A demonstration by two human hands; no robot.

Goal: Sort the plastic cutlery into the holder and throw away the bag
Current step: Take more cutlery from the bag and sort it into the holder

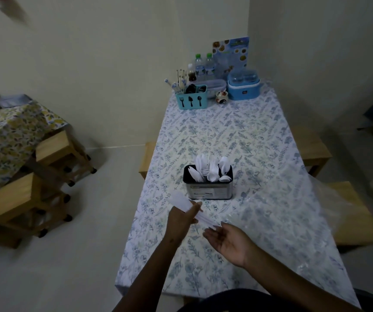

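A dark metal holder [208, 190] stands in the middle of the table [260, 136], filled with white plastic knives, forks and spoons. My left hand [181, 219] grips a small bunch of white plastic knives [182, 202] just in front and left of the holder, blades pointing up and left. My right hand [228, 240] lies palm up beside it, fingers relaxed, fingertips close to the handle ends. The clear plastic bag [298, 212] lies flat over the right side of the table.
At the table's far end stand a teal cutlery caddy [192, 98], water bottles [204, 68], a blue container [244, 85] and a menu card [230, 54]. Wooden benches flank the table; a second table with wooden stools [52, 149] is at left.
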